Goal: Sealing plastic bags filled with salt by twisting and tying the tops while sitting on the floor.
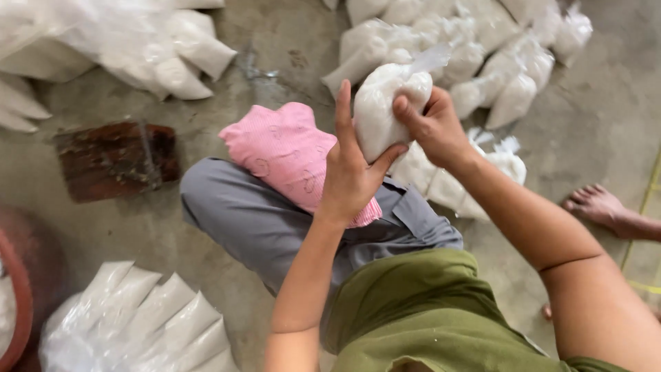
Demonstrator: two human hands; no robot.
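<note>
Both hands raised over the lap. Right hand (pixel 437 127) clasps a plump clear plastic bag of white granules (pixel 385 110), thumb across its top. Left hand (pixel 351 169) cups the bag's near side, fingers straight. One pink cloth (pixel 286 151) on grey-trousered knee. Far right, a heap of similar filled bags (pixel 482 48), too many to count; five flat ones (pixel 151 317) near left. Bare concrete floor (pixel 592 124).

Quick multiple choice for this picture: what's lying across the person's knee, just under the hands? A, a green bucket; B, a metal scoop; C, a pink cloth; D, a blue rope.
C: a pink cloth lies draped over the grey-trousered knee, just below the left hand and right hand, which together hold a small clear bag of white grains.
</note>
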